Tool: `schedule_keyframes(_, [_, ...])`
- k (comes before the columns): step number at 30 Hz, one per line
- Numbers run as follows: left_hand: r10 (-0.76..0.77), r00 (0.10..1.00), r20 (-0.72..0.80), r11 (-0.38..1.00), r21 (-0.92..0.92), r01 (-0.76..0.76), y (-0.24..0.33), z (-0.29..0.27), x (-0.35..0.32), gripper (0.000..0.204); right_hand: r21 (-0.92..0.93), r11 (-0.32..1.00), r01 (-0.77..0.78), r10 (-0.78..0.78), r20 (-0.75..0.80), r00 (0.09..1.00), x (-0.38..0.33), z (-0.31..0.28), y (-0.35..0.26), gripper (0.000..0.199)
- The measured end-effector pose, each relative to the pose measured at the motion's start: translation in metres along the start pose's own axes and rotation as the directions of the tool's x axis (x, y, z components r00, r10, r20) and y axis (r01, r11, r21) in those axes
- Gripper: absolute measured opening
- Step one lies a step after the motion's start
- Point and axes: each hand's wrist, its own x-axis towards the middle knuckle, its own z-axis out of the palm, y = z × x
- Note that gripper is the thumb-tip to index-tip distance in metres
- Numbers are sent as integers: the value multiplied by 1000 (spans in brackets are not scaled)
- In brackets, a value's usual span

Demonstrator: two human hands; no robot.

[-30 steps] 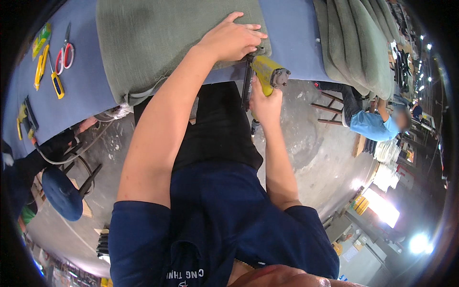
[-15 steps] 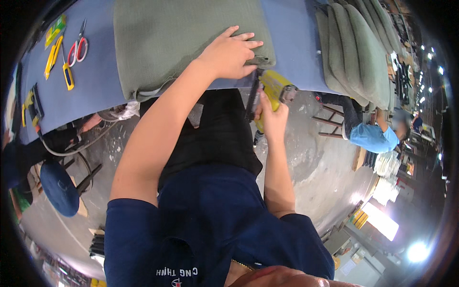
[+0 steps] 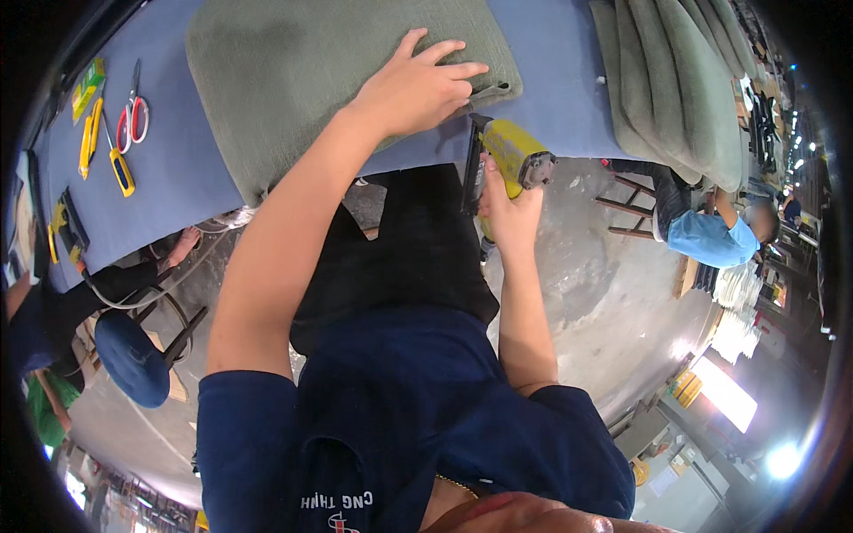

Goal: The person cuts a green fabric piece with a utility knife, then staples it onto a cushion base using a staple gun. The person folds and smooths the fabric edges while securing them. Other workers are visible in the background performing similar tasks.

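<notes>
Head view, looking straight down, and the big blue-covered table (image 3: 551, 80) fills the top of the picture, its near edge curving across. On it lies a wide grey-green upholstered cushion (image 3: 293, 80), one corner sitting right at that near edge. Off to the right, a stack of similar grey-green cushions (image 3: 684, 98) leans along the table.

Now the left hand (image 3: 418, 89): flat on the cushion's near corner, fingers spread and pressing down. Right hand (image 3: 511, 209) is just below the table edge, fingers wrapped tight round the grip of a yellow staple gun (image 3: 511, 155), its black nose pointing up at the cushion's underside edge, right by the left fingertips.

That closeness is the big risk, I'd judge: if the nose fires while angled toward the hand, a staple could catch a finger. Next, the cushion could slide on the cloth if the palm eases off, and the fastener would land crooked. The fabric could also pucker at the corner if it isn't pulled taut.

Smaller things, far left on the table: red-handled scissors (image 3: 135, 111) and a yellow utility knife (image 3: 120, 169), well apart from both hands.
</notes>
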Motion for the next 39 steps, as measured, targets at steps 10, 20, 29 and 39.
schedule_keyframes(10, [-95, 992, -77, 994, -61, 91, 1, 16, -2, 34, -128, 989, 77, -71, 47, 996, 13, 14, 5, 31])
schedule_keyframes(20, [-49, 998, -24, 999, 3, 49, -2, 4, -1, 15, -236, 969, 74, -59, 69, 996, 26, 14, -5, 33])
schedule_keyframes(29, [-41, 998, -41, 999, -36, 40, -3, 10, -13, 14, -200, 972, 126, -113, 73, 991, 13, 21, 5, 35])
schedule_keyframes(39, [22, 998, -66, 991, -128, -30, -12, -1, -22, 19, -230, 971, 65, -48, 80, 996, 8, 21, 0, 29])
